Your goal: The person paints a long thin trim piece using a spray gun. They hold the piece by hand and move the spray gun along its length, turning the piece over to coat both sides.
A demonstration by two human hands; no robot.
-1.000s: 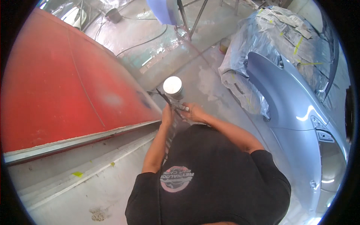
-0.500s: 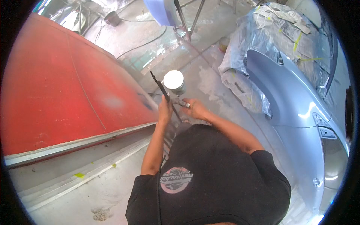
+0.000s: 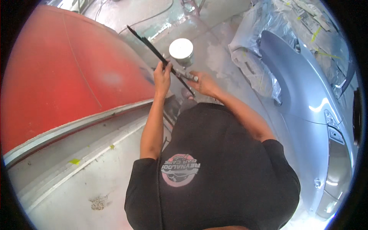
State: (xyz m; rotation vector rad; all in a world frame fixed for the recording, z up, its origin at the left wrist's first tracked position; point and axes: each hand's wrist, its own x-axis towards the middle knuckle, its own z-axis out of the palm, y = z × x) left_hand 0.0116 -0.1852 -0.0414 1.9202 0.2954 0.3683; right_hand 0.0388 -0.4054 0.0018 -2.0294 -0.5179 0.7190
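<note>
A long, thin black trim strip [image 3: 149,46] slants from the upper left down toward my right wrist. My left hand [image 3: 163,78] grips it near its middle, fingers closed round it. Just to the right, my right hand [image 3: 205,83] is wrapped round the metal body of a spray gun [image 3: 188,76]. The gun carries a round cup with a white lid [image 3: 181,48], beyond my hands. The gun body sits close beside the strip; whether they touch I cannot tell. The trigger is hidden by my fingers.
At left stands a large red car panel [image 3: 76,76] with a pale sill [image 3: 69,168] below it. A silver-blue car body [image 3: 295,88] is at right, partly masked with plastic sheeting and newspaper [image 3: 253,61]. A hose [image 3: 147,17] lies on the far floor.
Both hands, the strip and the gun now sit higher in the view, which has itself shifted. The strip has turned and leans further to the left, showing more of its length.
</note>
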